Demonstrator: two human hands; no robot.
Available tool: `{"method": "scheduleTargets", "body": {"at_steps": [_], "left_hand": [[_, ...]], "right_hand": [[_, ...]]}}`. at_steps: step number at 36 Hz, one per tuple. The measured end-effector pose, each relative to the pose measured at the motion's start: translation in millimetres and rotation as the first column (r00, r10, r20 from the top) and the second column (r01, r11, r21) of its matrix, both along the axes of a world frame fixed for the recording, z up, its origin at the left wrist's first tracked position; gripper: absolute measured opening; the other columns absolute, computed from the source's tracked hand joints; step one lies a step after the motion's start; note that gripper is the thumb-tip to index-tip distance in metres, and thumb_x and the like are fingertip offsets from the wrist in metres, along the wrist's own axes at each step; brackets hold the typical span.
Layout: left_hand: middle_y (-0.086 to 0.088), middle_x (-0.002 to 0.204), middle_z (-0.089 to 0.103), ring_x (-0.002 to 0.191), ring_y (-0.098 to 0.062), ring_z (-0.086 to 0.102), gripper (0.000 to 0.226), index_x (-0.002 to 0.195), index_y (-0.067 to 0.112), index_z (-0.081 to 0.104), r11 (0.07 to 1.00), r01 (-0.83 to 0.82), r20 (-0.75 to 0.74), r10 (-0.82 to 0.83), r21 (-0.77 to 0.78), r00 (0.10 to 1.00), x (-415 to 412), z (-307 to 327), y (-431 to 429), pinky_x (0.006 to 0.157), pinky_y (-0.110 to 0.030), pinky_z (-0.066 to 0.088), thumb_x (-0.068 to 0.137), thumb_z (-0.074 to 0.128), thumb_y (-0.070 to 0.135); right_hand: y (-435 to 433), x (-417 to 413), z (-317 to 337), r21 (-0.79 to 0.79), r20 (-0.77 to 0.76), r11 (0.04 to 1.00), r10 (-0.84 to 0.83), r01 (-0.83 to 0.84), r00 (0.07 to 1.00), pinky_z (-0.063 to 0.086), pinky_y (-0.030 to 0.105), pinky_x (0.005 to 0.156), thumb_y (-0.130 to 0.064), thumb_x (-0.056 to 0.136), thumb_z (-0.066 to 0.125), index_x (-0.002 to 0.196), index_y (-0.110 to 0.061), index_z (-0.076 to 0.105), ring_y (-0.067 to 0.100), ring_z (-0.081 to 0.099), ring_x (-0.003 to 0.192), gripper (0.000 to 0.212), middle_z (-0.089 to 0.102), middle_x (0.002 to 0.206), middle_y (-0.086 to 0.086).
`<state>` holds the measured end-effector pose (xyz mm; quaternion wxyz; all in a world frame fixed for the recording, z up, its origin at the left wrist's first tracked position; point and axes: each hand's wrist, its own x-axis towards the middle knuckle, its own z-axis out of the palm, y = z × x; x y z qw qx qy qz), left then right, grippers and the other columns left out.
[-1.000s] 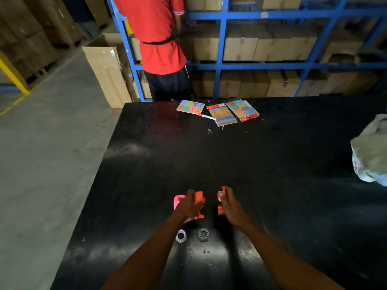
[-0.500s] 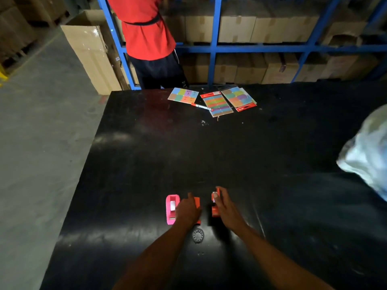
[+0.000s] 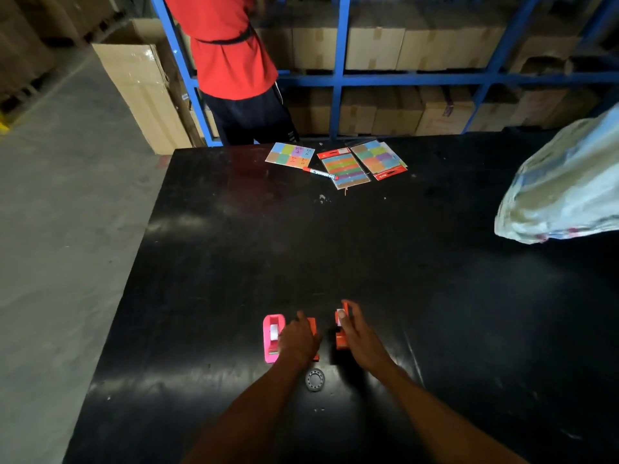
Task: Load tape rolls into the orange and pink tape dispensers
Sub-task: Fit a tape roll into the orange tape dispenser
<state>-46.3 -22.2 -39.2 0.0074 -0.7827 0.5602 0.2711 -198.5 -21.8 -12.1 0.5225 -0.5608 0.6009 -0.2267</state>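
Observation:
A pink tape dispenser [image 3: 273, 338] lies on the black table [image 3: 234, 262] with a white roll in it. Just to its right, my left hand [image 3: 298, 341] covers and grips the left orange dispenser [image 3: 313, 326], of which only an edge shows. My right hand [image 3: 360, 336] holds the right orange dispenser [image 3: 341, 338], thumb on its top. A small grey tape roll [image 3: 315, 380] lies flat on the table just behind and between my wrists.
At the far edge lie colourful sticky-note cards [image 3: 348, 169] and a red-capped marker [image 3: 320, 173]. A crumpled plastic bag [image 3: 562, 195] sits at the right. A person in a red shirt [image 3: 227, 45] stands by blue shelving [image 3: 340, 78] with cartons. The floor drops off left of the table.
Both hands have lowered the orange dispensers onto the table. The pink dispenser now shows fully beside my left hand. Only one of the two tape rolls stays visible.

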Motion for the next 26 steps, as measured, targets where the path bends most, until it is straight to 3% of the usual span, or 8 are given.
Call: {"method": "scheduleTargets", "body": {"at_steps": [6, 12, 17, 21, 24, 26], "left_hand": [[-0.016, 0.108, 0.07, 0.101, -0.035, 0.067, 0.055, 0.135, 0.008, 0.039, 0.988, -0.01, -0.018, 0.007, -0.153, 1.0, 3.8, 10.8, 3.5, 0.079, -0.042, 0.053, 0.093, 0.05, 0.042], [-0.007, 0.1, 0.074, 0.094, -0.029, 0.07, 0.032, 0.112, 0.018, 0.06, 0.931, 0.064, -0.343, -0.195, -0.359, 0.919, 8.8, 31.1, 8.5, 0.082, -0.039, 0.055, 0.086, 0.045, 0.031], [-0.001, 0.106, 0.071, 0.085, -0.012, 0.068, 0.033, 0.12, 0.015, 0.061, 0.951, 0.017, -0.595, -0.207, -0.309, 0.777, 1.7, 50.9, 21.4, 0.083, -0.026, 0.055, 0.088, 0.056, 0.01], [-0.003, 0.11, 0.073, 0.096, -0.019, 0.071, 0.043, 0.122, 0.017, 0.061, 0.972, -0.024, -0.741, -0.161, -0.233, 0.652, 0.2, 58.3, 34.4, 0.084, -0.035, 0.06, 0.082, 0.057, 0.0], [-0.013, 0.108, 0.072, 0.087, -0.018, 0.07, 0.037, 0.122, 0.01, 0.061, 0.976, -0.034, -0.785, -0.152, -0.216, 0.6, -2.1, 66.3, 39.6, 0.075, -0.03, 0.059, 0.086, 0.062, 0.004], [-0.01, 0.105, 0.072, 0.082, -0.011, 0.07, 0.031, 0.119, 0.011, 0.063, 0.976, -0.04, -0.797, -0.153, -0.216, 0.584, -3.2, 70.2, 42.4, 0.072, -0.026, 0.058, 0.088, 0.067, 0.013]], "right_hand": [[7.7, -2.1, 10.0, -0.023, 0.024, 1.0, 0.003, -0.003, 1.0, 0.039, 0.03, 0.101, -0.054, 0.099, 0.037, 0.14, -0.035, 0.036, 0.009, 0.052, 0.12, 0.046, 0.053, 0.133, -0.008], [18.1, -0.6, 18.9, -0.094, 0.02, 0.996, -0.009, 0.01, 1.0, 0.039, 0.02, 0.09, -0.045, 0.102, 0.038, 0.135, -0.034, 0.041, 0.01, 0.058, 0.113, 0.035, 0.06, 0.124, -0.007], [26.0, -2.3, 25.8, -0.14, 0.009, 0.99, -0.031, 0.032, 0.999, 0.037, 0.015, 0.089, -0.038, 0.104, 0.037, 0.137, -0.025, 0.044, 0.012, 0.057, 0.115, 0.037, 0.06, 0.125, -0.003], [31.6, -6.2, 23.7, -0.145, -0.014, 0.989, -0.035, 0.033, 0.999, 0.04, 0.026, 0.098, -0.041, 0.104, 0.035, 0.138, -0.03, 0.045, 0.014, 0.056, 0.118, 0.037, 0.059, 0.126, -0.007], [35.9, -8.9, 24.5, -0.173, -0.018, 0.985, -0.013, 0.01, 1.0, 0.038, 0.029, 0.106, -0.037, 0.105, 0.033, 0.14, -0.03, 0.045, 0.012, 0.054, 0.122, 0.038, 0.057, 0.131, -0.007], [38.4, -10.5, 24.6, -0.189, -0.02, 0.982, -0.007, 0.003, 1.0, 0.037, 0.029, 0.108, -0.036, 0.106, 0.032, 0.141, -0.029, 0.046, 0.01, 0.052, 0.123, 0.038, 0.056, 0.133, -0.009]]}}
